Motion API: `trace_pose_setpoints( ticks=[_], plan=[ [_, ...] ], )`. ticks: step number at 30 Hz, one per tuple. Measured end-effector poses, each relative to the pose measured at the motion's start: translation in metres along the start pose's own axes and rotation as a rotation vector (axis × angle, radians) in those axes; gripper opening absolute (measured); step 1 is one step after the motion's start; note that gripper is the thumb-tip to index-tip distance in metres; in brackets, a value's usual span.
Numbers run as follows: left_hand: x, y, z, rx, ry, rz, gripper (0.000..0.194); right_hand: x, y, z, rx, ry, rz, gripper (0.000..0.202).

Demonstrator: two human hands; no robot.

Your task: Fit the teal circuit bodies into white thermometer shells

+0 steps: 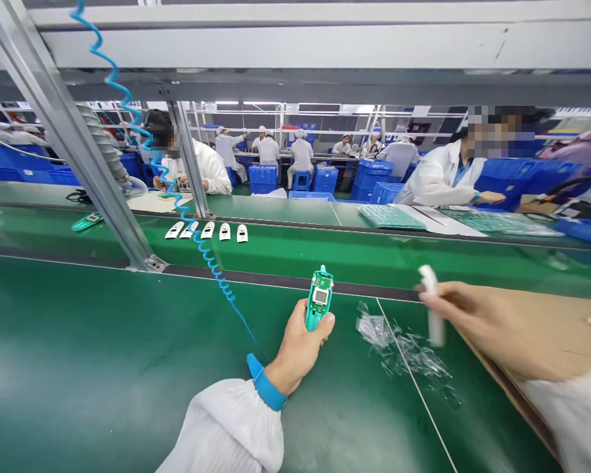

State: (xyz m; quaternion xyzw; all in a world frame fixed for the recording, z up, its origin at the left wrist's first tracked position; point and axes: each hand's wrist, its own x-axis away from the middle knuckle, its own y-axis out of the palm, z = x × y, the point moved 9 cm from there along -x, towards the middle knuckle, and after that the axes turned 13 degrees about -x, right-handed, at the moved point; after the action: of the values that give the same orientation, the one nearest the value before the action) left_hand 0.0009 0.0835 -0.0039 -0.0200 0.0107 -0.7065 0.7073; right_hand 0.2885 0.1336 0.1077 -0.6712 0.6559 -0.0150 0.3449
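My left hand (303, 338), with a blue strap at its wrist, is wrapped round the lower part of a green device housing (320, 299). The housing stands open toward me and shows a circuit board with a small grey screen. My right hand (465, 315), blurred by motion, pinches a long white part (432, 305) held upright near the edge of the cardboard. Between the two hands, on the green table, lies a scatter of small clear plastic pieces (404, 345).
Cardboard (536, 322) covers the right side of the table (103, 355). Several white covers (224, 231) and a green housing (86, 222) lie on the belt beyond. A metal post (73, 131) and coiled blue cord (211, 263) are at left. People in white sit across.
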Motion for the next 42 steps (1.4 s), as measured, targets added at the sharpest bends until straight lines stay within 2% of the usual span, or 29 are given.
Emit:
trace_pose_setpoints(
  ticks=[1, 2, 4, 6, 8, 14, 17, 21, 24, 29, 37, 42],
  plan=[
    [-0.001, -0.002, -0.002, -0.007, -0.002, 0.012, 0.046, 0.007, 0.044, -0.01, -0.226, 0.114, -0.12, 0.048],
    [-0.002, -0.004, -0.003, -0.012, -0.004, 0.033, 0.046, 0.015, 0.083, -0.019, -0.468, 0.204, -0.187, 0.047],
    [-0.003, -0.009, -0.004, -0.022, -0.004, 0.08, 0.045, 0.031, 0.142, -0.03, -0.861, 0.335, -0.261, 0.05],
    [-0.003, -0.014, -0.004, -0.032, -0.013, 0.123, 0.046, 0.042, 0.175, -0.029, -1.08, 0.383, -0.26, 0.055],
    [-0.003, -0.014, -0.005, -0.033, -0.045, 0.132, 0.047, 0.049, 0.188, -0.022, -1.16, 0.383, -0.243, 0.061],
    [0.002, -0.008, -0.004, -0.048, -0.126, 0.083, 0.047, 0.058, 0.187, -0.009, -1.128, 0.345, -0.265, 0.085],
    [0.003, -0.008, -0.004, -0.09, -0.154, 0.086, 0.045, 0.06, 0.186, -0.008, -1.109, 0.328, -0.294, 0.082],
    [0.002, -0.007, -0.005, -0.134, -0.142, 0.081, 0.045, 0.06, 0.186, -0.004, -1.147, 0.32, -0.323, 0.063],
    [0.0, -0.01, -0.001, -0.201, -0.087, 0.108, 0.04, 0.058, 0.184, -0.001, -1.18, 0.341, -0.315, 0.052],
    [0.0, -0.01, 0.013, -0.329, 0.087, 0.101, 0.041, 0.055, 0.179, 0.005, -1.174, 0.42, -0.209, 0.039],
    [0.007, -0.003, 0.02, -0.485, 0.169, 0.056, 0.037, 0.05, 0.177, 0.018, -1.092, 0.367, -0.121, 0.041],
    [0.008, -0.003, 0.028, -0.554, 0.218, 0.044, 0.033, 0.052, 0.176, 0.012, -1.106, 0.385, -0.154, 0.041]
  ],
)
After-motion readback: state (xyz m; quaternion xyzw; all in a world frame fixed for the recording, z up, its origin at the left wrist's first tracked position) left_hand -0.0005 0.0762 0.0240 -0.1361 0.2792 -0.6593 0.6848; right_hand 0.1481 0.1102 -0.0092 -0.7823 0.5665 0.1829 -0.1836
